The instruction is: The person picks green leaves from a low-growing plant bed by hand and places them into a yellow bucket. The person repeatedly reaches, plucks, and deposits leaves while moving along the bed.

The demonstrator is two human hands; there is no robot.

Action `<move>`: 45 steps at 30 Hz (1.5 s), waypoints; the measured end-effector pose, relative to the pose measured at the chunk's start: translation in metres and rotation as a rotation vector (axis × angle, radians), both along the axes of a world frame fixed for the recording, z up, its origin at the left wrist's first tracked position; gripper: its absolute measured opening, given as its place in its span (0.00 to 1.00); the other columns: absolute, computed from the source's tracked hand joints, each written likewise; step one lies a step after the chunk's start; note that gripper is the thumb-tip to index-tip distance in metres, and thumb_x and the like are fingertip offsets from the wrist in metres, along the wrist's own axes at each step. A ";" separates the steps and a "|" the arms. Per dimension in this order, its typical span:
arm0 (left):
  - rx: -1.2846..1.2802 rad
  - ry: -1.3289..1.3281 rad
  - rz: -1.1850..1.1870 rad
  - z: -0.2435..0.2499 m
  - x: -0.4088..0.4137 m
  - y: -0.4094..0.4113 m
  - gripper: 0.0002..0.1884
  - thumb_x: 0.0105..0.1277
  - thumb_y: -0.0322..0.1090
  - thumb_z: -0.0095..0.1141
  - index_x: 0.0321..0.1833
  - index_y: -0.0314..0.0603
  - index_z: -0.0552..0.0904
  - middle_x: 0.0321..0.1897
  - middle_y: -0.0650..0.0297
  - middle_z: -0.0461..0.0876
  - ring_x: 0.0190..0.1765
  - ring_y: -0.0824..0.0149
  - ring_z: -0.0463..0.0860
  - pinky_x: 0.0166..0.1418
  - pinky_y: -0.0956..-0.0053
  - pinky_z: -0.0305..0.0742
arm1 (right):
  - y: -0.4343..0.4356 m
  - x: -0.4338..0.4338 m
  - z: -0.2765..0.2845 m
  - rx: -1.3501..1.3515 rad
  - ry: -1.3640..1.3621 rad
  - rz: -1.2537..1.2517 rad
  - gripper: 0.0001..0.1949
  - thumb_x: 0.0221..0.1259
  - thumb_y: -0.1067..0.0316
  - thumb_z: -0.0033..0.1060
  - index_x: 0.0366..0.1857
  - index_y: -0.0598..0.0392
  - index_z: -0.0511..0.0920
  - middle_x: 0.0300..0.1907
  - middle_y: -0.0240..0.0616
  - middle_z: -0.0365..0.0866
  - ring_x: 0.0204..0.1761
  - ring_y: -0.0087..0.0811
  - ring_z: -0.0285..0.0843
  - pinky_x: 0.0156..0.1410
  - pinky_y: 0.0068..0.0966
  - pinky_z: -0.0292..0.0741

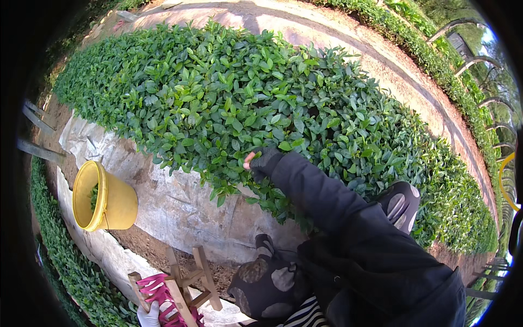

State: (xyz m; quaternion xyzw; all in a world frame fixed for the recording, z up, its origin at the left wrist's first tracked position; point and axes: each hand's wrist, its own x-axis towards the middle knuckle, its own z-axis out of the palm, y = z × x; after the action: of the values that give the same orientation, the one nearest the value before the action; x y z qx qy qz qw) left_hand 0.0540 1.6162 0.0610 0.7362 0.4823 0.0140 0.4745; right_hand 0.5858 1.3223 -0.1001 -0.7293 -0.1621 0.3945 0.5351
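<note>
My right hand (263,161), in a dark fingerless glove with a bare fingertip showing, is at the near edge of a broad, trimmed tea bush (229,102). A small green leaf (257,155) is pinched between its fingers. At the bottom left, my left hand (149,314), in a white glove, grips the side rail of a small wooden stool (179,292). Pink straps (157,288) form the stool's seat, and it is tilted. My left wrist and arm are out of view.
A yellow plastic bucket (120,204), with some green leaves (94,197) inside, leans on pale ground sheeting (175,208). Bare soil (153,241) shows beside it. Another hedge (69,253) runs along the left. Beyond the bush lies a dirt path (392,61); curved posts (476,61) line the right.
</note>
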 end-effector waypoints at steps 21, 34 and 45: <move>1.161 0.384 -0.247 -0.138 0.062 0.071 0.30 0.68 0.47 0.48 0.68 0.37 0.63 0.68 0.43 0.59 0.70 0.44 0.58 0.71 0.53 0.53 | -0.167 0.132 -0.027 -0.731 -0.446 -0.540 0.24 0.51 0.59 0.69 0.53 0.53 0.77 0.37 0.41 0.84 0.35 0.31 0.80 0.43 0.28 0.75; 1.088 0.529 -0.207 -0.149 0.075 0.070 0.29 0.67 0.46 0.48 0.64 0.31 0.67 0.68 0.44 0.59 0.69 0.44 0.59 0.68 0.54 0.59 | -0.142 0.056 0.020 -0.099 0.073 -0.348 0.18 0.46 0.64 0.75 0.40 0.57 0.80 0.32 0.35 0.82 0.28 0.28 0.78 0.34 0.27 0.76; 1.036 0.459 -0.010 -0.154 0.098 0.041 0.28 0.64 0.41 0.51 0.63 0.32 0.68 0.68 0.45 0.60 0.67 0.46 0.65 0.66 0.56 0.63 | -0.099 0.031 -0.001 -0.316 -0.146 -0.249 0.12 0.48 0.63 0.71 0.34 0.52 0.79 0.30 0.36 0.81 0.35 0.34 0.80 0.42 0.28 0.75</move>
State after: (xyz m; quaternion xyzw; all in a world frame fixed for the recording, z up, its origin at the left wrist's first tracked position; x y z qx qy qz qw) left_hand 0.1520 1.6571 -0.0930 0.8594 0.4997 0.0861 -0.0660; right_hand 0.6170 1.2231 -0.1008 -0.8451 -0.0455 0.2920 0.4456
